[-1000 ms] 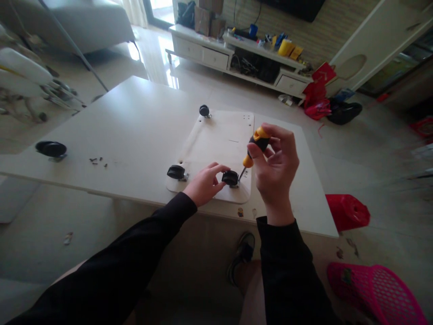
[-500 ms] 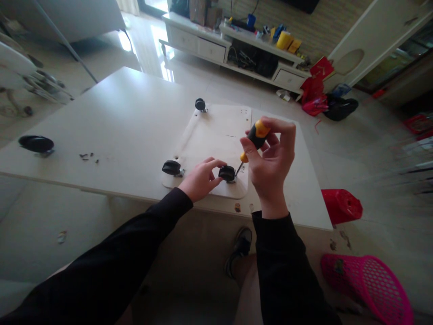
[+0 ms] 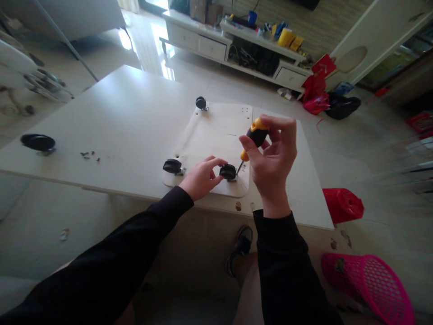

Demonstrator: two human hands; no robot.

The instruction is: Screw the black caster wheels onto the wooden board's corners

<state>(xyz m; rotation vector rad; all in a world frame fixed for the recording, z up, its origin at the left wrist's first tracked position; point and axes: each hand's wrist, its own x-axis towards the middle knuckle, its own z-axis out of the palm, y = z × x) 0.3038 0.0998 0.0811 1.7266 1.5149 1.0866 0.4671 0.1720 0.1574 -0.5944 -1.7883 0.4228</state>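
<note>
My left hand (image 3: pixel 202 177) grips a black caster wheel (image 3: pixel 228 172) at the near right corner of a white board (image 3: pixel 211 131). In my right hand (image 3: pixel 275 155) is a screwdriver (image 3: pixel 257 134) with a yellow and black handle. It is tilted, and its tip meets the metal base of that caster on the right side; the screw itself is too small to make out. A second caster (image 3: pixel 172 166) stands at the board's near left corner, and a third caster (image 3: pixel 201 103) at the far left corner. Holes show at the far right corner.
The board lies on a white table (image 3: pixel 135 104). Several small screws (image 3: pixel 89 155) and a loose caster (image 3: pixel 38 142) lie on its left part. A red bin (image 3: pixel 342 204) and a pink basket (image 3: pixel 370 282) are on the floor at the right. A white cabinet (image 3: pixel 213 48) stands beyond.
The screwdriver handle has turned a little in my right hand, with its tip staying at the caster base. My left hand keeps its hold. The whole view has shifted very slightly.
</note>
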